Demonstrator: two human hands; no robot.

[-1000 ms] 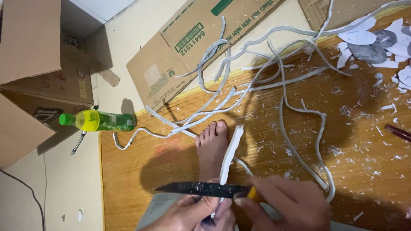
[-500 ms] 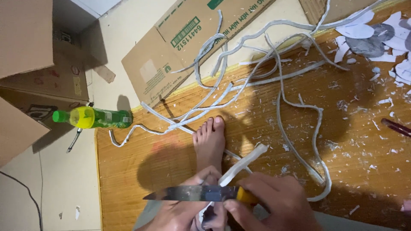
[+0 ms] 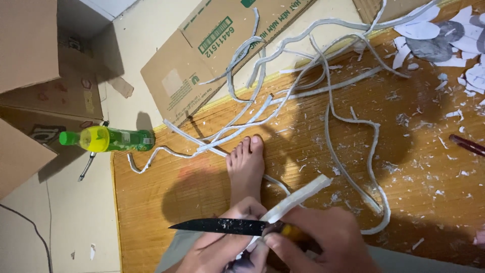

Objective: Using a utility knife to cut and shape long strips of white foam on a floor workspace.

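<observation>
Right hand [image 3: 323, 242]: closed around the yellow handle of a knife [image 3: 222, 226], whose dark blade lies level and points left across the bottom of the view. Left hand [image 3: 222, 247]: under the blade, fingers curled onto a white strip [image 3: 298, 197] that rises up and right from the knife edge; how tightly it grips, I cannot tell. Bare foot [image 3: 246, 167]: flat on the woven mat [image 3: 151, 202], just above both hands. Long white trimmings [image 3: 353, 151]: looped and tangled over the mat, with small white shavings scattered among them. Green bottle [image 3: 106, 139]: lying on its side by the mat's left edge. Flattened cardboard box [image 3: 202, 55]: on the floor, top centre. White and grey cut-out shapes [image 3: 439, 40]: top right corner.
</observation>
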